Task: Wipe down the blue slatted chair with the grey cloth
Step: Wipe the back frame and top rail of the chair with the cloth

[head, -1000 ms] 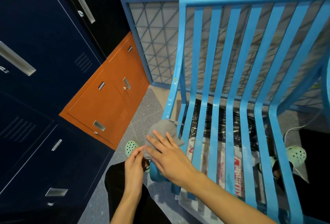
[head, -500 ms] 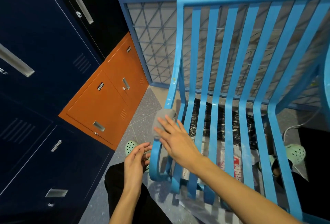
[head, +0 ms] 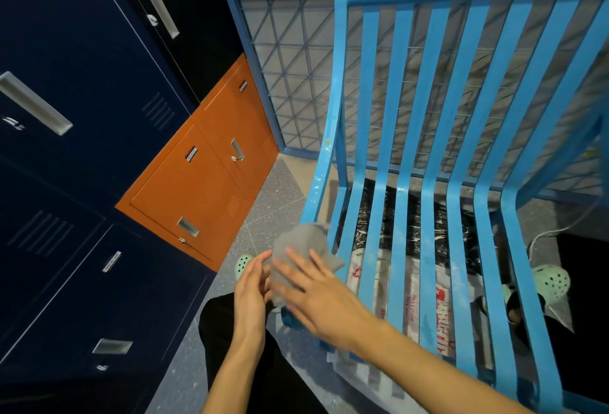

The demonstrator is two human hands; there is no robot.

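The blue slatted chair [head: 431, 183] fills the right half of the view, its seat slats running toward me. The grey cloth [head: 301, 245] lies bunched over the leftmost seat slat near its curled front end. My right hand [head: 316, 295] lies flat on the cloth with fingers spread, pressing it against the slat. My left hand [head: 252, 288] is just left of it, fingers together, touching the cloth's left edge and the slat side. The slat's front curl is mostly hidden under my right hand.
Dark blue lockers [head: 66, 117] and an orange cabinet [head: 204, 183] stand to the left. A blue-framed wire mesh panel [head: 290, 84] is behind the chair. Plastic bags [head: 412, 268] lie under the seat. My green clogs [head: 550, 281] stand on the speckled floor [head: 260, 212].
My right hand slid the cloth up the leftmost slat, then pulled it back down toward the front end. My left hand rose slightly and closed in on the cloth.
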